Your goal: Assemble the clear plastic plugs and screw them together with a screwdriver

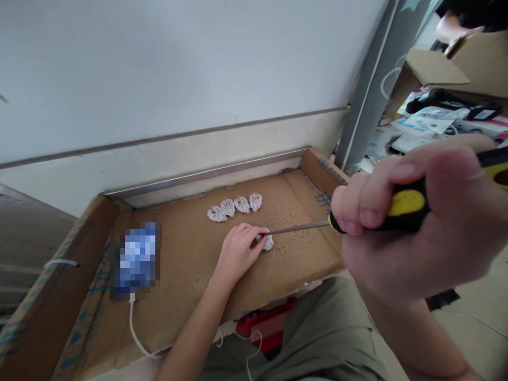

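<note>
My right hand point(413, 217), large and close to the camera, is wrapped round the black and yellow handle of a screwdriver point(301, 228). The metal shaft points left, its tip at a small white plug part point(268, 242) on the cardboard. My left hand point(242, 247) pinches that part from its left side, fingertips beside the screwdriver tip. Behind it, several white round plug parts point(241, 204) lie in a row with metal pins showing. The exact contact of tip and part is too small to tell.
A cardboard tray point(178, 254) has raised sides and many small dark specks at right. A blurred blue device point(137, 259) with a white cable lies left. An open box point(436, 69) of items and another person's arm point(456, 29) are at upper right.
</note>
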`<state>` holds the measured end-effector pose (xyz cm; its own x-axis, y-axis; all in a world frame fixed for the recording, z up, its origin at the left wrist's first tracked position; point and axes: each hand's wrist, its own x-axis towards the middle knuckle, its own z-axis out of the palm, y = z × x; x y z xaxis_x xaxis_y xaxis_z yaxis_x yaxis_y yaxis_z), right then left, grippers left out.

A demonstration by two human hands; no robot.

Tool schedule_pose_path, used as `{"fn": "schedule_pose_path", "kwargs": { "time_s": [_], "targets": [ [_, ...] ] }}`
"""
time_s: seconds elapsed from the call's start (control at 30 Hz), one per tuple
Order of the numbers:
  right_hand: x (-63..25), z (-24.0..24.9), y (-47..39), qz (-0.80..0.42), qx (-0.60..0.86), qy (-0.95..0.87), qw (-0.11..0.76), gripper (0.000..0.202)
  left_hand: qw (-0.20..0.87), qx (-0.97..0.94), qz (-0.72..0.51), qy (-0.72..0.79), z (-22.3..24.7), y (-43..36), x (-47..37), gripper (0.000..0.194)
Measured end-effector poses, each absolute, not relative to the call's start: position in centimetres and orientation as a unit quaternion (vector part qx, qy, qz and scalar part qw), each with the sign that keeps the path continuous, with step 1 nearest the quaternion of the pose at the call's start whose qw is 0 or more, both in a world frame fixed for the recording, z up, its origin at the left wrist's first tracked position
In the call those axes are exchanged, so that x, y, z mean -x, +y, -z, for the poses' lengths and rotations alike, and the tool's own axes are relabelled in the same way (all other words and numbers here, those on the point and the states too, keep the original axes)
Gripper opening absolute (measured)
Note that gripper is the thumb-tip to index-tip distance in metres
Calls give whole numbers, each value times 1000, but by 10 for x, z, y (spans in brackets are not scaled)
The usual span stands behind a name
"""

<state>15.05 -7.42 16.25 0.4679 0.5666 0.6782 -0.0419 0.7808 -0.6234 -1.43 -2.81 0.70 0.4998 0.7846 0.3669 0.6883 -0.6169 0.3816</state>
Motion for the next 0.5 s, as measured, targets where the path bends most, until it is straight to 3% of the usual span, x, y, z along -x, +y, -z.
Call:
{"fn": "schedule_pose_path", "kwargs": {
  "time_s": [0.2,0.3,0.5],
  "targets": [
    [-149,-158,-82,-207,320,-482,789,26,117,-849,-249,451,-9,-29,12,12],
    [-151,-154,-84,-200,310,-532,762,33,131,-845,-255,451,-9,-30,11,12],
    [-152,-161,-80,-197,316,-480,794,26,199,-817,-282,462,-4,-30,11,13]
  ]
}}
